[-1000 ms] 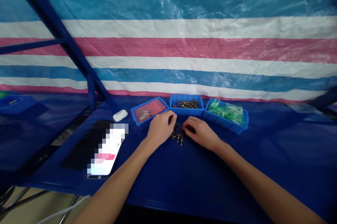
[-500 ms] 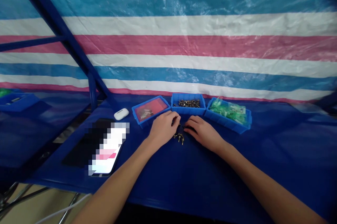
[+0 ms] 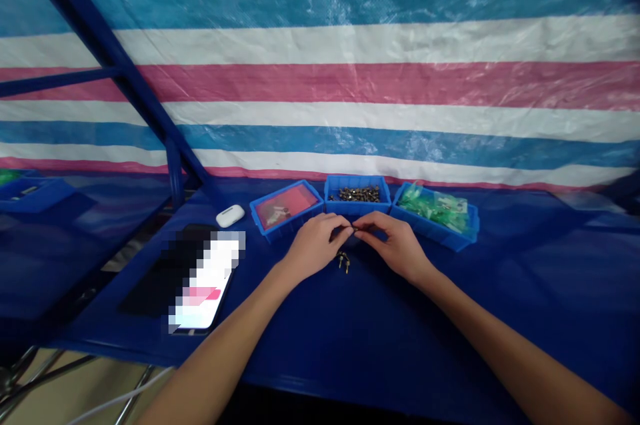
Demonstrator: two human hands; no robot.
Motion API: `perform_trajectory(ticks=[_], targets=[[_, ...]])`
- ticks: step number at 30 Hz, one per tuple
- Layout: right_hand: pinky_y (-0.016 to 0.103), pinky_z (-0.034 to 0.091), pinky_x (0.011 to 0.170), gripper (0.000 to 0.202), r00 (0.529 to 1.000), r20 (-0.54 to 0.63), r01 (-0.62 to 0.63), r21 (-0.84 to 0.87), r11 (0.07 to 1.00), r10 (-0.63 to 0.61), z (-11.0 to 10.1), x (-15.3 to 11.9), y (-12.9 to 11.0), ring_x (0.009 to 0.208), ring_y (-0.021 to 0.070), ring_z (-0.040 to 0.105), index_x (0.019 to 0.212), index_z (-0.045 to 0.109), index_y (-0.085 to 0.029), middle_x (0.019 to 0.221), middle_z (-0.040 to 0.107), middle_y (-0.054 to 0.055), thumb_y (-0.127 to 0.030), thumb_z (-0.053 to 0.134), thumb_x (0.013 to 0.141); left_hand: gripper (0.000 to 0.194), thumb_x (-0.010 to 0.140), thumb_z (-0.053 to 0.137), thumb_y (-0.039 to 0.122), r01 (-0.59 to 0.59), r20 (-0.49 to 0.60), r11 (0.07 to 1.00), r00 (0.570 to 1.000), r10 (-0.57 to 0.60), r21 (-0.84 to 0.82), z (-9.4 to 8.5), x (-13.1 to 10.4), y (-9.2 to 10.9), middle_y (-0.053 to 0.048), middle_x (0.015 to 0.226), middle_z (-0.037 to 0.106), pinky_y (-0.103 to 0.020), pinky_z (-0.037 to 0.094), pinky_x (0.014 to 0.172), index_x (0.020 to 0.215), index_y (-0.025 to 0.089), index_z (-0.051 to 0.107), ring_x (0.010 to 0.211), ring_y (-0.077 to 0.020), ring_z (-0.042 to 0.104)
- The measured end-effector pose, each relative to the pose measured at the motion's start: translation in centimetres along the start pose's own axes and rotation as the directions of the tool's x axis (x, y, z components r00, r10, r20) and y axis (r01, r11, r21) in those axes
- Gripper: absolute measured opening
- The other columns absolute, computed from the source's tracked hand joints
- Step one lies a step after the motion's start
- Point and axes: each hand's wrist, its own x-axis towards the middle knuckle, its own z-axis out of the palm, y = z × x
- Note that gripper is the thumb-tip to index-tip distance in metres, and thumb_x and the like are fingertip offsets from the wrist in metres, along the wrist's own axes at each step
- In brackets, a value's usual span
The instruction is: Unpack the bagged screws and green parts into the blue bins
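Note:
My left hand (image 3: 320, 242) and my right hand (image 3: 395, 242) meet fingertip to fingertip above the table. Each is closed in a pinch around a small dark metal piece (image 3: 355, 230), mostly hidden by the fingers and too small to name more exactly. Just below the fingertips, a few small brass-coloured metal pieces (image 3: 345, 261) with thin stems lie on the table. Directly behind the hands stands a blue bin (image 3: 357, 206) holding many similar little metal parts (image 3: 359, 194).
A blue bin (image 3: 287, 225) with a red bottom and small pale pieces stands left; another (image 3: 440, 233) holds green plastic bags (image 3: 435, 209) at right. A white earbud case (image 3: 230, 216), a lit phone (image 3: 207, 285) and a dark flat item (image 3: 165, 272) lie left. Behind hangs striped sheeting (image 3: 350, 85).
Both hands have come together, the right moving left and the left slightly right. Fewer metal pieces show on the table, and one small piece is now between the fingertips.

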Motion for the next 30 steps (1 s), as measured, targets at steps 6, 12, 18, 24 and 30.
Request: perform_trajectory(ticks=[6, 12, 18, 24, 30], targets=[[0.033, 0.053, 0.083, 0.009, 1.000, -0.010, 0.029, 0.023, 0.999, -0.029, -0.1, 0.0, 0.0, 0.088, 0.0183, 0.066, 0.093, 0.067, -0.022, 0.094, 0.069, 0.003, -0.027, 0.063, 0.087, 0.015, 0.093, 0.051, 0.024, -0.017, 0.018, 0.999, 1.000, 0.017, -0.040, -0.2, -0.1, 0.2, -0.002, 0.086, 0.066, -0.029, 0.046, 0.073, 0.090, 0.021, 0.065, 0.083, -0.0172, 0.061], [0.032, 0.052, 0.084, 0.006, 0.996, 0.019, 0.093, 0.019, 0.996, -0.093, 0.0, -0.2, 0.0, 0.090, 0.0181, 0.066, 0.089, 0.067, -0.022, 0.096, 0.069, 0.003, -0.025, 0.062, 0.088, 0.014, 0.093, 0.053, 0.024, -0.053, 0.069, 0.998, 0.996, 0.055, -0.017, -0.3, -0.2, 0.0, -0.004, 0.091, 0.067, -0.030, 0.047, 0.076, 0.093, 0.020, 0.066, 0.087, -0.0180, 0.061], [0.033, 0.053, 0.084, 0.010, 0.988, 0.051, 0.151, -0.071, 0.986, -0.148, -0.2, -0.1, 0.1, 0.092, 0.0189, 0.064, 0.095, 0.066, -0.023, 0.097, 0.068, 0.004, -0.027, 0.058, 0.091, 0.015, 0.093, 0.052, 0.024, -0.055, 0.093, 0.998, 0.994, 0.058, -0.030, -0.7, -0.2, 0.1, -0.003, 0.093, 0.066, -0.031, 0.047, 0.079, 0.097, 0.022, 0.066, 0.088, -0.0180, 0.061], [0.036, 0.050, 0.089, 0.017, 0.969, 0.127, 0.241, -0.297, 0.924, -0.212, -0.3, -0.1, 0.3, 0.099, 0.0209, 0.060, 0.105, 0.062, -0.022, 0.105, 0.065, 0.007, -0.028, 0.049, 0.096, 0.015, 0.094, 0.050, 0.023, -0.094, 0.083, 0.995, 0.992, 0.092, 0.014, -0.9, 0.0, -0.3, -0.002, 0.098, 0.067, -0.032, 0.046, 0.083, 0.098, 0.023, 0.065, 0.092, -0.0179, 0.059], [0.036, 0.051, 0.078, 0.022, 0.941, 0.272, 0.310, -0.467, 0.828, -0.200, 0.1, -0.7, -0.2, 0.091, 0.0215, 0.060, 0.101, 0.060, -0.019, 0.093, 0.064, 0.008, -0.029, 0.041, 0.099, 0.014, 0.094, 0.052, 0.027, -0.136, 0.105, 0.989, 0.986, 0.130, 0.053, -1.5, 0.0, -0.5, -0.001, 0.095, 0.066, -0.031, 0.045, 0.084, 0.094, 0.023, 0.066, 0.092, -0.0180, 0.059]])
